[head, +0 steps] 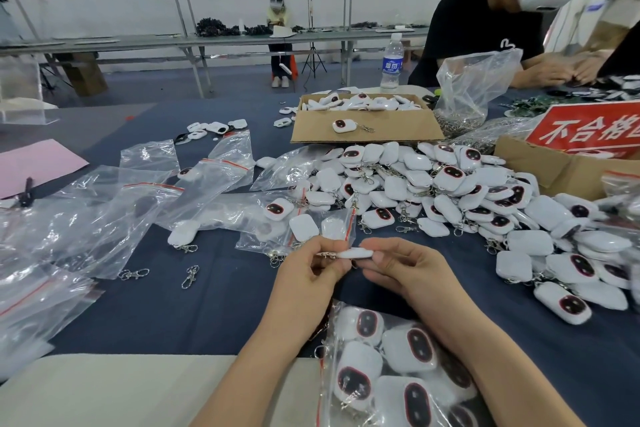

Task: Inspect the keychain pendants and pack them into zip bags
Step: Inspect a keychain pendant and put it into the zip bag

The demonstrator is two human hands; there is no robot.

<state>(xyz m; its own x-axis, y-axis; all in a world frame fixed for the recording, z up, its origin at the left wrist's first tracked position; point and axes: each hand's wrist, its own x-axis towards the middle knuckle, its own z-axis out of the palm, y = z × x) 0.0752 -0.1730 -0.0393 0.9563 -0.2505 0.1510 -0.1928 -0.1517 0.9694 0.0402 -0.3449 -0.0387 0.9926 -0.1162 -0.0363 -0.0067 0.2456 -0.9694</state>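
1. Two hands meet over the cloth (207,305): left hand (311,274) and right hand (405,267) each pinch one white pendant (356,253) in curled fingertips, edge-on.
2. Its clasp (327,254) lies against the left fingers.
3. A filled bag (381,357) lies between the forearms.
4. The pile (433,184) lies beyond, to the right; empty bags (86,218) lie to the left.
5. A box (398,128) sits behind the pile.

Wearer's arms. Left hand (308,276) and right hand (410,270) were bare, the visible fingernails short and plain. Both forearms (266,354) were likewise bare, uncovered from the wrists back past the cream table edge (104,388) to where they left the view.
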